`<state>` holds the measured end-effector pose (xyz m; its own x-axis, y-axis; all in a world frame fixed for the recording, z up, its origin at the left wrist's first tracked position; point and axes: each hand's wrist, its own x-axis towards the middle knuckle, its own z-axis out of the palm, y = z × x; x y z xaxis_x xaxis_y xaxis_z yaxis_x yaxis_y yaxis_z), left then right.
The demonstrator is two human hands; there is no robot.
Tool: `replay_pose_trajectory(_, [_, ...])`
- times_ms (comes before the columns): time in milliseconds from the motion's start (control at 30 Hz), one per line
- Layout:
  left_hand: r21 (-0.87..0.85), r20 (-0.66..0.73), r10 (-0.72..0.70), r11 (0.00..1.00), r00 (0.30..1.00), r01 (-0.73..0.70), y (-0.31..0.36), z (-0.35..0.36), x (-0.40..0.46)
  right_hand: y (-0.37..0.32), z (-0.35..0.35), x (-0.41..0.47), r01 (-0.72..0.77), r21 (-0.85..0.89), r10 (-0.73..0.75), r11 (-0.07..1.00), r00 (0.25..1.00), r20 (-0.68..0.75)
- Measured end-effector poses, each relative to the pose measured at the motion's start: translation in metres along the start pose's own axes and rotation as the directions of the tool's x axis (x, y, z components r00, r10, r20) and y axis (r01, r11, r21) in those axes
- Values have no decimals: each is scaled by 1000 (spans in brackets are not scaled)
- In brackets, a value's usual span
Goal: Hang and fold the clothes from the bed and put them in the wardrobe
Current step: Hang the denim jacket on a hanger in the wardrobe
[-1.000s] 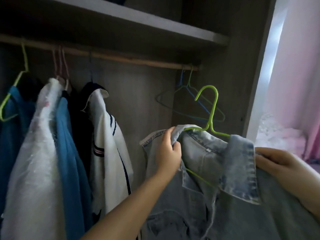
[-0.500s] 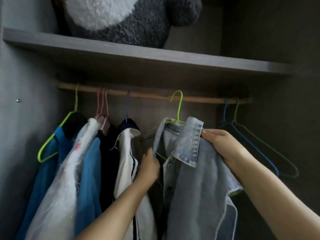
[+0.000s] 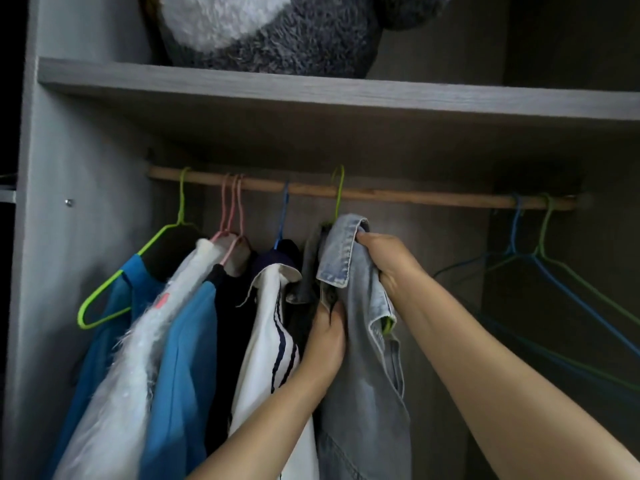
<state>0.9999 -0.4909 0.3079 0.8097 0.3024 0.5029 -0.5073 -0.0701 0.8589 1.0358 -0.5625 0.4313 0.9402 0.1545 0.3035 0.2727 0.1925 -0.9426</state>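
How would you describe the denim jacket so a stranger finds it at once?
Look at the wooden rail under the grey shelf. The denim jacket hangs fifth from the left on a green hanger. It alone is pale faded denim, and both hands grip it.

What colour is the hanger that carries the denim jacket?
Green, seen best in the head view: hanger, denim jacket.

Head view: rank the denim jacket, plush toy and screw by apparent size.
1. Denim jacket, though the plush toy is cropped by the frame, so these two are unsure.
2. Screw, smallest.
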Motion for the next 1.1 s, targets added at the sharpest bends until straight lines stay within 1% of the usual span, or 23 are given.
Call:
replay_pose_trajectory(100, [-37, -34, -59, 998, 998, 58, 0, -6, -5, 6, 6, -8, -19, 27, 20, 999, 1000, -22])
replay_pose_trajectory(167, [35, -34, -124, 992, 992, 125, -12, -13, -11, 18, 5, -16, -48, -22, 48, 999, 999, -11])
replay_pose_trajectory(233, [166, -39, -211, 962, 977, 215, -29, -21, -23, 34, -1, -26, -65, -99, 66, 993, 998, 5])
replay_pose_trajectory(333, [220, -57, -252, 941, 966, 258, -35, -26, -44, 44, -10, -48, 14, -217, -7, 976, 999, 33])
replay_pose_trajectory(400, [270, -54, -222, 935, 973, 229, -26, -26, -47, 46, -14, -61, 93, -316, -83, 944, 996, 46])
replay_pose_trajectory(533, [266, -32, -149, 952, 988, 152, -6, -22, -65, 56, -31, -101, 110, -466, -124, 878, 992, -1])
replay_pose_trajectory(567, [248, -19, -132, 960, 991, 133, 4, -19, -76, 59, -39, -115, 95, -497, -128, 863, 991, -33])
replay_pose_trajectory(667, [202, -38, -68, 977, 997, 74, 19, -9, -110, 66, -63, -152, 55, -524, -126, 850, 987, -101])
replay_pose_trajectory(767, [202, -50, 44, 979, 998, -33, 24, 5, -148, 73, -90, -189, 13, -572, -109, 820, 985, -135])
replay_pose_trajectory(867, [205, 15, 105, 973, 994, -105, 19, 31, -193, 85, -122, -231, -76, -612, -40, 787, 984, -173])
replay_pose_trajectory(933, [202, 102, 83, 974, 991, -102, 13, 53, -229, 95, -147, -264, -161, -628, 57, 762, 982, -182])
replay_pose_trajectory(1000, [209, 214, 47, 973, 976, -93, 1, 76, -264, 106, -177, -298, -261, -636, 153, 726, 963, -220])
replay_pose_trajectory(1100, [198, 378, -56, 980, 924, -21, -13, 118, -318, 121, -232, -352, -363, -653, 222, 664, 930, -292])
